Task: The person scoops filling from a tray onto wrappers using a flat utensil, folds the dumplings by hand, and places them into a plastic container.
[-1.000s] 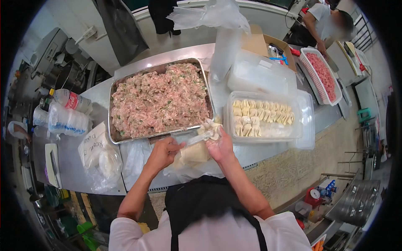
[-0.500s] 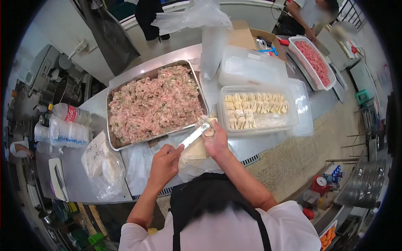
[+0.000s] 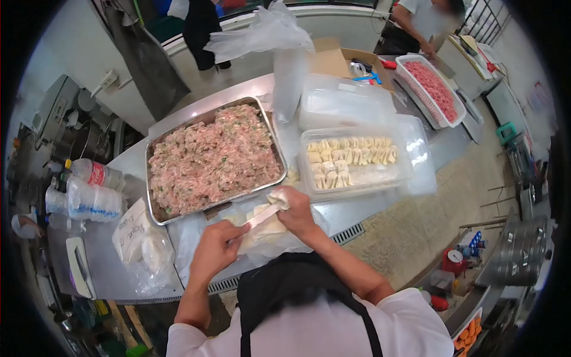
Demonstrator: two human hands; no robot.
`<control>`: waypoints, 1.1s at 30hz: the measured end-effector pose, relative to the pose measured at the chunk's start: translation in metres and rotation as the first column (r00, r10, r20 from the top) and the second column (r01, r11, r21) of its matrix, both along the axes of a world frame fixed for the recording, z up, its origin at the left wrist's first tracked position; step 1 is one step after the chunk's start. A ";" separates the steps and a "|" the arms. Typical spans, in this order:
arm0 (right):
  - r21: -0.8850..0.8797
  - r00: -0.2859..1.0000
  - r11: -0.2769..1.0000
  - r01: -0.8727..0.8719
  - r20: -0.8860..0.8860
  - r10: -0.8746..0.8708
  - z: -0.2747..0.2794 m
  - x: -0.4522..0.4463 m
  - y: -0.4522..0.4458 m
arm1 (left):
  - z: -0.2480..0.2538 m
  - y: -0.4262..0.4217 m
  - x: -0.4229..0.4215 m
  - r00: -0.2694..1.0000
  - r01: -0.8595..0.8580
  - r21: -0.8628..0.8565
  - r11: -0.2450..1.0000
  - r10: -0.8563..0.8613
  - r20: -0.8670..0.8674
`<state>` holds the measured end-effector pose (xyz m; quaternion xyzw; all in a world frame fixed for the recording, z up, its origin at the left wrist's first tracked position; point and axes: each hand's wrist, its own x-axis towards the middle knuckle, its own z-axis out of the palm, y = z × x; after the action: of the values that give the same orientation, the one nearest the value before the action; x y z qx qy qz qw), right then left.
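My left hand (image 3: 215,247) is closed around one end of a flat metal spatula (image 3: 262,218), which points up and right. The blade's far end meets a dumpling (image 3: 278,199) that my right hand (image 3: 295,211) holds in curled fingers, hiding part of it. Beneath the hands, pale dough wrappers (image 3: 264,231) lie on clear plastic. Behind my left hand stands a metal tray (image 3: 217,205) heaped with minced meat filling (image 3: 208,157) flecked with green. Rows of folded dumplings (image 3: 351,152) sit in a clear plastic container (image 3: 369,183) beyond my right hand.
Stacked plastic containers (image 3: 345,107) and a plastic-wrapped roll (image 3: 286,83) stand at the back. A white basket (image 3: 410,89) of ground meat is near another person (image 3: 416,27). To the left are a plastic bag (image 3: 143,238), bottles (image 3: 95,172) and a knife on a white board (image 3: 80,268).
The spatula has moved down and left, out from over the tray edge. My right hand has come closer in, its fingers now curled around the dumpling. The view has shifted slightly.
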<state>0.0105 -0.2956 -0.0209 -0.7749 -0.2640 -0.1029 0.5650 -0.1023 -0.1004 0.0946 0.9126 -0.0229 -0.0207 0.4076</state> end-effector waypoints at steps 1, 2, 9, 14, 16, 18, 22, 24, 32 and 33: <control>-0.010 1.000 1.000 0.012 0.007 -0.012 0.006 0.005 -0.006 | 0.006 0.005 -0.001 0.999 -0.016 0.022 1.000 0.017 -0.039; -0.019 0.994 1.000 -0.021 -0.104 0.018 0.012 0.005 -0.012 | 0.007 0.011 -0.004 0.994 -0.093 -0.035 0.995 0.094 0.051; 0.267 0.865 0.870 0.414 -0.413 -0.285 0.071 0.059 -0.115 | 0.001 0.047 -0.016 0.943 -0.262 -0.180 0.948 0.291 0.161; -0.334 0.889 0.850 0.407 -0.068 -0.452 0.059 0.115 -0.187 | -0.017 0.036 -0.016 0.926 -0.332 -0.243 0.912 0.364 0.102; -0.546 0.934 0.806 0.228 -0.112 -0.340 0.056 0.119 -0.193 | -0.020 0.034 -0.014 0.927 -0.315 -0.280 0.907 0.358 0.114; -0.581 0.968 0.799 0.153 -0.074 -0.239 0.050 0.120 -0.187 | -0.018 0.031 -0.015 0.926 -0.325 -0.271 0.906 0.363 0.101; -0.586 0.979 0.802 0.113 -0.073 -0.191 0.054 0.112 -0.165 | -0.019 0.032 -0.016 0.930 -0.324 -0.236 0.916 0.354 0.096; -0.550 0.949 0.828 0.112 -0.188 -0.253 0.052 0.113 -0.162 | -0.022 0.034 -0.018 0.921 -0.349 -0.263 0.900 0.381 0.082; -0.562 0.922 0.812 0.161 -0.207 -0.326 0.034 0.123 -0.152 | -0.033 0.038 -0.019 0.915 -0.390 -0.194 0.900 0.403 0.029; -0.564 0.920 0.811 0.159 -0.213 -0.328 0.038 0.119 -0.152 | -0.036 0.036 -0.018 0.915 -0.382 -0.236 0.894 0.401 0.038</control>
<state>0.1299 -0.4472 0.0171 -0.9354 -0.0906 0.0215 0.3411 -0.1206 -0.0642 0.0589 0.8469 0.1416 0.1036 0.5020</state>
